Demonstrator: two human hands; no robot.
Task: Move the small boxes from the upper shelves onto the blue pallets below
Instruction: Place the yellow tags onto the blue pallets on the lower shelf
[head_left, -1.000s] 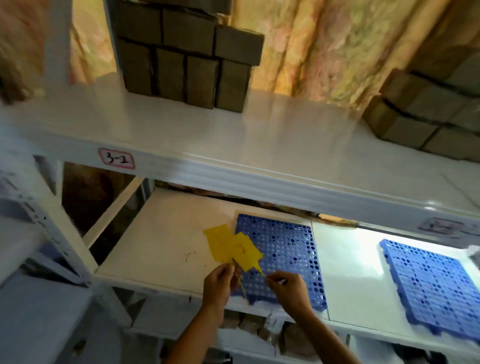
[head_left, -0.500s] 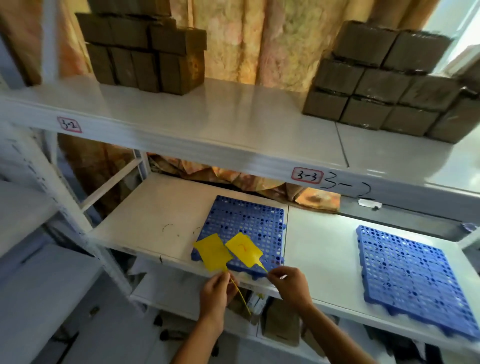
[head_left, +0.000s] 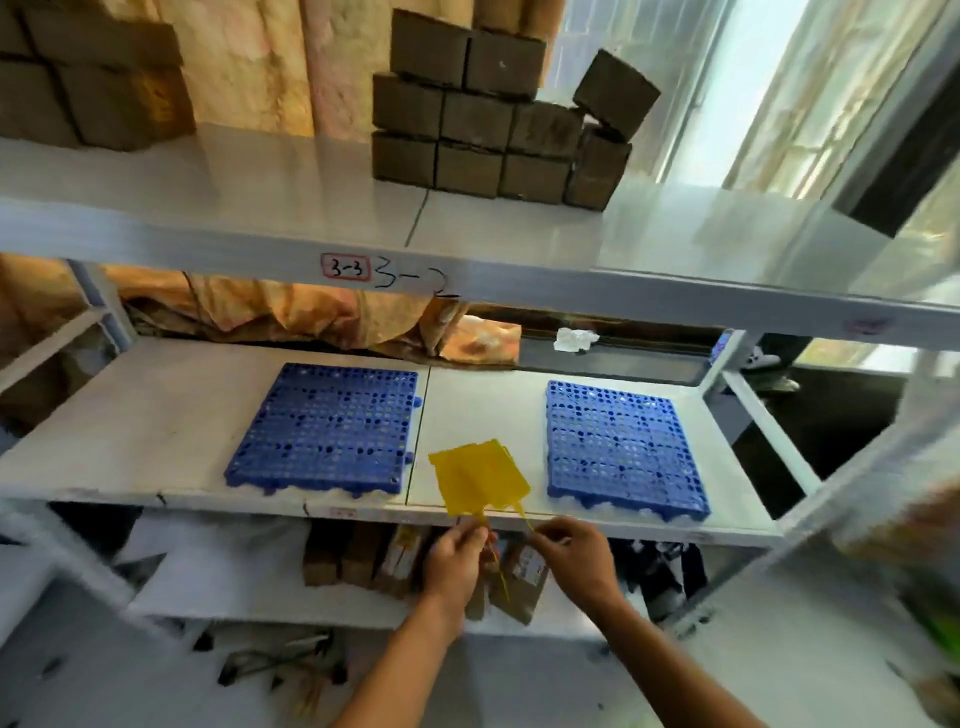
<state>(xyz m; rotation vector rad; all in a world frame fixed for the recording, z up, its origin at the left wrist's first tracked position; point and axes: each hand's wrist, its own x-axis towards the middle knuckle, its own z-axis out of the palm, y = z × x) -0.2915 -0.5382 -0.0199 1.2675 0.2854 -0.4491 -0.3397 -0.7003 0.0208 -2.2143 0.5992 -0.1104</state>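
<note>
Both hands are up in front of the lower shelf's near edge. Left hand (head_left: 457, 558) has fingers curled round the thin stems of the yellow tags (head_left: 480, 478), tags fanned up above it. Right hand (head_left: 574, 553) pinches a yellow stem just right of the left hand, fingers curled; hands close but apart.

Tags overlap in view with the gap between the two pallets; they're held in the air, not resting on the shelf.

Below the hands, a bottom shelf holds a few brown packages (head_left: 363, 558), partly hidden. Some dark clutter on the floor nearer, too blurred to name.

Lower shelf (head_left: 130, 415): left blue pallet (head_left: 322, 428) sits flat just left of the board seam, right blue pallet (head_left: 626, 447) flat to the right of it, well apart from each other. No boxes on either.

Far edge of that shelf: crumpled orange-patterned fabric (head_left: 311, 312) at the back, a small white scrap (head_left: 574, 340) further right.

Upper shelf (head_left: 519, 228), front rail marked with a red-framed label (head_left: 345, 267) reading 3-3, handwriting beside it. Small boxes (head_left: 493, 135) all up there: brown stack in three rows at middle, one box at the top right tilted. Second stack (head_left: 88, 83) at far left, cut by the frame.

Window (head_left: 753, 93) far right, bright.
</note>
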